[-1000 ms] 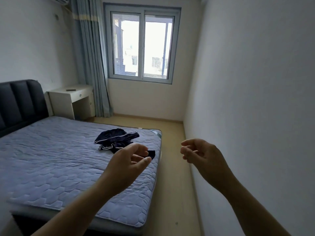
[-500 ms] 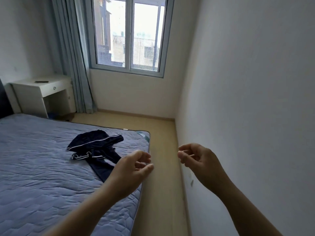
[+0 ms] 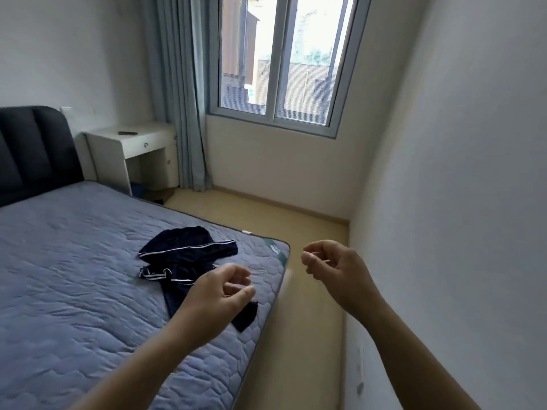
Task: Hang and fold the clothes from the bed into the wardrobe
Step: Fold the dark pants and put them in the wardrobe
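A dark navy garment with white piping (image 3: 185,255) lies crumpled on the blue-grey quilted bed (image 3: 74,276), near the bed's right foot corner. My left hand (image 3: 219,294) hovers just above the garment's lower part, fingers loosely curled, holding nothing. My right hand (image 3: 334,270) floats over the floor strip to the right of the bed, fingers loosely curled and empty. No wardrobe is in view.
A dark padded headboard (image 3: 32,149) stands at the left. A white bedside desk (image 3: 133,152) with a small dark object sits by the blue curtain (image 3: 180,93) and window (image 3: 284,60). A narrow wooden floor strip (image 3: 299,321) runs between bed and white wall (image 3: 458,202).
The view has swung and tilted so the headboard shows again. Both hands sit a little closer to the garment, and their loosely curled pose is unchanged.
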